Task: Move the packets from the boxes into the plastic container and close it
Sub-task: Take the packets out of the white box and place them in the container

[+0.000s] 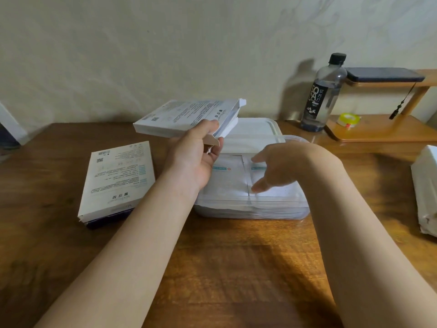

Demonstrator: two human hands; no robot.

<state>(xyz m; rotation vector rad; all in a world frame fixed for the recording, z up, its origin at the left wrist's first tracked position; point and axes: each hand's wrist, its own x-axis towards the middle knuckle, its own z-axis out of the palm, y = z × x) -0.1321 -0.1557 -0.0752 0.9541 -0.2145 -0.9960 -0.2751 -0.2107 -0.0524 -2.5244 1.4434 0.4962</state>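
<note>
A clear plastic container sits mid-table with white packets lying flat inside it. Its white lid lies just behind it. My left hand grips a white printed box by its open flap end and holds it in the air above the container's left rear. Over the packets in the container, my right hand hovers with its fingers spread; whether it touches them I cannot tell. A second white box lies flat on the table to the left.
A soda water bottle stands at the back right, beside a wooden stand that carries a dark phone and a yellow tape roll. A white wrapped parcel lies at the right edge. A wall rises behind the table.
</note>
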